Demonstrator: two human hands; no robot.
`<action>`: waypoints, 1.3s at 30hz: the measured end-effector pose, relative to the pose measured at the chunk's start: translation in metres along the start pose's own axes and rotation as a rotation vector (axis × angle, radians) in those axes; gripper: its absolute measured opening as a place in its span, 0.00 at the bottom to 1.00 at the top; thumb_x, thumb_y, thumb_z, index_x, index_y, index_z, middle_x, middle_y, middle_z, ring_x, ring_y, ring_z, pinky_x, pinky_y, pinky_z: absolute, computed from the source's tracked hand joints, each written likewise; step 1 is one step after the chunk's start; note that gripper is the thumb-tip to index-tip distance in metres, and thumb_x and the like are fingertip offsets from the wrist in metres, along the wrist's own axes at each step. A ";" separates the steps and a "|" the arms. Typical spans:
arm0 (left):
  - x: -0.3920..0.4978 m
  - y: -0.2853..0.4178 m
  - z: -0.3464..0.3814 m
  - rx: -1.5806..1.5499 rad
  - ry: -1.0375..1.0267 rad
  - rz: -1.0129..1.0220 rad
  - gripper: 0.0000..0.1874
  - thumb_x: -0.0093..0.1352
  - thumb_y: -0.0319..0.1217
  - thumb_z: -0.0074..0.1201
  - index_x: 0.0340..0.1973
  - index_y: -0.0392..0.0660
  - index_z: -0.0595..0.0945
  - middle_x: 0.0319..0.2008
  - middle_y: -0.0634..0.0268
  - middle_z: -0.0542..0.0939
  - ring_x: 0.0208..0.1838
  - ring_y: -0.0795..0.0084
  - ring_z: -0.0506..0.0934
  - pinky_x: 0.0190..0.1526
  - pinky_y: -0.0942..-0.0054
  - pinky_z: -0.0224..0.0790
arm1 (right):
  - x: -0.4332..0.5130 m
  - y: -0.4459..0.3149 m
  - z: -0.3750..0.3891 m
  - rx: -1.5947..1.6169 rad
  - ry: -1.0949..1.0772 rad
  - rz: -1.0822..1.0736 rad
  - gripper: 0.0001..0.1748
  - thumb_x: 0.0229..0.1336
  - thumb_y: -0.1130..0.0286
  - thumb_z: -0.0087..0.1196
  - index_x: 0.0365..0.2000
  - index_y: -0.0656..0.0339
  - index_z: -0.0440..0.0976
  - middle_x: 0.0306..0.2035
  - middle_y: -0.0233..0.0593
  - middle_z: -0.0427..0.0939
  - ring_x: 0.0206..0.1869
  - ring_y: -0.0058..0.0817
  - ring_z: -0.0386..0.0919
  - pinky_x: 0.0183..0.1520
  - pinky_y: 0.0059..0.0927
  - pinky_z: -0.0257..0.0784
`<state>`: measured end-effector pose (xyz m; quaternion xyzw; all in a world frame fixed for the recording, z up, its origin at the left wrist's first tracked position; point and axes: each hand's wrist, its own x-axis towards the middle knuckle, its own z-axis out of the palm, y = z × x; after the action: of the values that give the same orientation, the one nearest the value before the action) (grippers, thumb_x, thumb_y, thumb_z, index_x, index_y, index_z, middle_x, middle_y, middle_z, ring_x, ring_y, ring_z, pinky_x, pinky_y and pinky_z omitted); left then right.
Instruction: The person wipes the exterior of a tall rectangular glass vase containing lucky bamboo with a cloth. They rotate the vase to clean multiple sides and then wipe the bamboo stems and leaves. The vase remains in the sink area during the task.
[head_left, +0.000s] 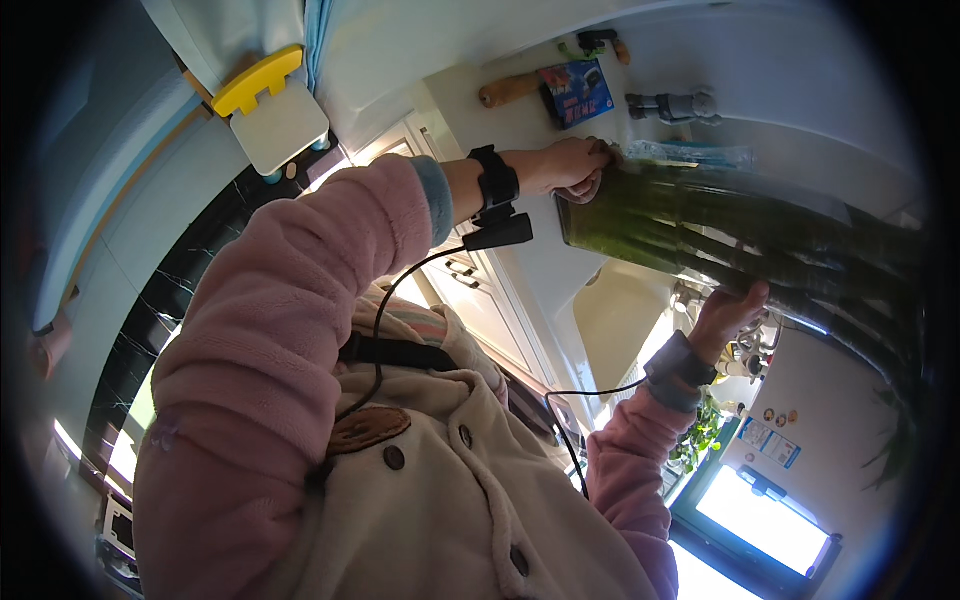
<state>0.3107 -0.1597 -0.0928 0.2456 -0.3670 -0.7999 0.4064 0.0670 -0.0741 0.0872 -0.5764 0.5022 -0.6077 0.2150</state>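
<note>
A tall clear glass vase (622, 217) holds greenish water and several thick green plant stalks (750, 255), with long leaves dimly visible at the far right. My left hand (574, 165) is at the vase's lower end, its fingers bent against the corner. Something small and pinkish-brown shows beside them; whether it is a held thing or a reflection I cannot tell. Against the side of the vase, higher up, my right hand (727, 315) grips with its thumb showing and its other fingers partly hidden behind the glass. Both wrists wear black straps with cables.
A blue printed box (577, 94), an orange-brown object (508, 90) and a grey figurine (675, 106) lie on the pale counter beyond the vase. Nearby are a sink basin (615, 322) and cabinet doors (480, 300). A small chair with a yellow back (259, 79) stands at upper left.
</note>
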 end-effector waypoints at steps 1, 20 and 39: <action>-0.010 -0.001 0.005 0.011 0.031 0.010 0.14 0.80 0.35 0.41 0.41 0.41 0.79 0.16 0.69 0.68 0.15 0.78 0.63 0.16 0.75 0.50 | 0.001 0.001 -0.002 0.002 -0.026 -0.049 0.48 0.53 0.43 0.67 0.62 0.70 0.67 0.62 0.46 0.73 0.62 0.38 0.73 0.69 0.41 0.67; 0.048 0.112 0.101 0.321 -0.184 0.479 0.13 0.77 0.38 0.47 0.40 0.42 0.79 0.20 0.68 0.75 0.20 0.78 0.72 0.20 0.73 0.60 | 0.015 0.027 -0.082 0.163 -0.277 0.150 0.42 0.58 0.44 0.61 0.66 0.57 0.68 0.65 0.36 0.72 0.67 0.36 0.69 0.72 0.44 0.59; 0.039 0.055 0.052 0.113 -0.149 0.241 0.20 0.80 0.43 0.42 0.56 0.41 0.76 0.14 0.71 0.70 0.12 0.79 0.65 0.17 0.76 0.52 | 0.006 0.006 -0.072 -0.023 -0.263 0.112 0.56 0.53 0.46 0.68 0.73 0.56 0.51 0.74 0.43 0.58 0.73 0.38 0.60 0.75 0.48 0.53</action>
<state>0.2795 -0.1942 -0.0215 0.1623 -0.4673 -0.7395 0.4565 -0.0021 -0.0551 0.0972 -0.6247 0.5080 -0.5083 0.3057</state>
